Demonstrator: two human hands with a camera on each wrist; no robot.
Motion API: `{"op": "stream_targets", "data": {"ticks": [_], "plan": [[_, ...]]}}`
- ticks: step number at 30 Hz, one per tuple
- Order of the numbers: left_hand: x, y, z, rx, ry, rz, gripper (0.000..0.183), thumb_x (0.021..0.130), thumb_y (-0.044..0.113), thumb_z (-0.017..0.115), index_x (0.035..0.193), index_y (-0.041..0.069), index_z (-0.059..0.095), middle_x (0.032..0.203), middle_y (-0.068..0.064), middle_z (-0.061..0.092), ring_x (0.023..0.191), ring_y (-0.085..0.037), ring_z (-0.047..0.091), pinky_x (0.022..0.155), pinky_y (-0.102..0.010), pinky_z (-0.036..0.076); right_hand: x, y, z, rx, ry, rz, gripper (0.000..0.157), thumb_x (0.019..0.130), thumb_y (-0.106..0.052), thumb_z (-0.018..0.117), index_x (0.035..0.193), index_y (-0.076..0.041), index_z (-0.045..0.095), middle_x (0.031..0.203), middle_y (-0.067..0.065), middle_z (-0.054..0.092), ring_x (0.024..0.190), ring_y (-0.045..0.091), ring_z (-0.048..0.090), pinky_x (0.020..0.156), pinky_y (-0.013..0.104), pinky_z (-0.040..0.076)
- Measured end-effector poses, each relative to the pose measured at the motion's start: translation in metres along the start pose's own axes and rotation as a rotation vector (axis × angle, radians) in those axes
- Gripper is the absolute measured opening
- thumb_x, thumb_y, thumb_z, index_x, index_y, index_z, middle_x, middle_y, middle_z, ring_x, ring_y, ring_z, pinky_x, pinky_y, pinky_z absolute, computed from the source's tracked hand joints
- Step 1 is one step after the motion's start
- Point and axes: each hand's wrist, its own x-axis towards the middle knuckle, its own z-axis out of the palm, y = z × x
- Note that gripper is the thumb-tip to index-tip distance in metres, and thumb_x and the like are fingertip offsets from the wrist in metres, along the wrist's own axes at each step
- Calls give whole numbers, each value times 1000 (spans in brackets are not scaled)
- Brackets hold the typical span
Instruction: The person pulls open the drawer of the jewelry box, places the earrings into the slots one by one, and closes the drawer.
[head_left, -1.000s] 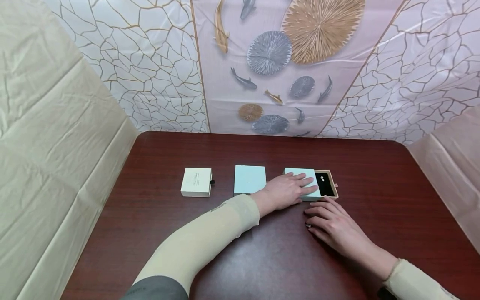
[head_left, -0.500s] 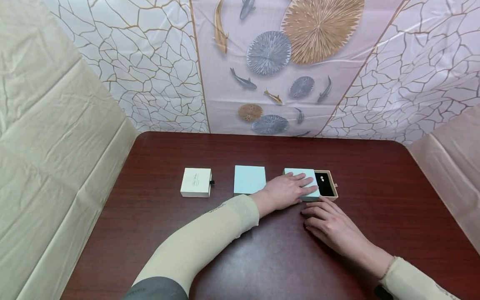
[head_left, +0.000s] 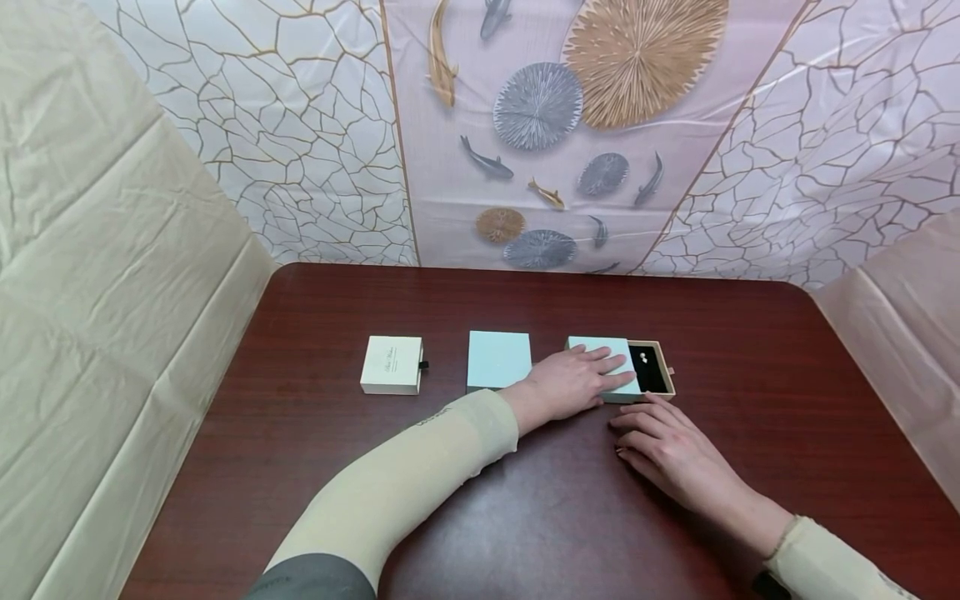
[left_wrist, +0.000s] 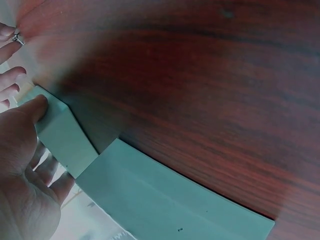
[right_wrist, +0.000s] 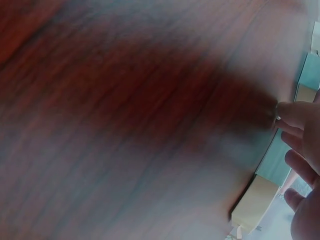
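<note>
My left hand (head_left: 573, 383) rests on the light blue sleeve (head_left: 592, 343) of the right-hand jewellery box, fingers spread straight across its top and thumb (left_wrist: 37, 107) against the near side. The box's drawer (head_left: 664, 367) sticks out to the right. On its black lining lie small pale, shiny pieces, perhaps earrings (head_left: 643, 357). Just in front of the drawer, my right hand (head_left: 675, 458) pinches a small silver ring (left_wrist: 18, 38) between thumb and index finger, low over the table. The ring is barely visible in the head view.
A second light blue box (head_left: 498, 358) sits left of the first, partly behind the left wrist. Further left stands a cream box (head_left: 392, 364) with a black pull tab on its right side. The dark red wooden table (head_left: 547, 517) ends at a patterned cloth backdrop (head_left: 322, 167).
My right hand has shifted slightly left and then back right, still pinching the ring. The left hand and the boxes stay in place.
</note>
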Motion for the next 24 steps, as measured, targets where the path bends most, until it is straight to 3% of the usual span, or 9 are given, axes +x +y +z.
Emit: {"op": "stream_targets", "data": {"ticks": [12,20,24], "plan": [[1,0,1,12,6,-1,60,114,44,49,171,34,30,176,5,29,161,-16,29,125,-36,37,-2,1,0,3,-3,5,52,116,-37,43,95,-4,78,111,10,76,112,37,67,132,37,18],[2,0,2,9,10,3,60,114,43,50,170,34,30,175,4,30,161,-16,29,125,-35,37,-3,3,-5,16,-6,33,29,105,-25,56,88,-10,73,116,11,75,118,40,64,132,40,19],[1,0,2,6,10,1,60,114,43,50,170,34,31,175,4,30,161,-16,29,125,-36,37,0,7,-11,19,15,44,30,107,-29,54,85,-14,69,116,10,75,115,37,64,132,37,17]]}}
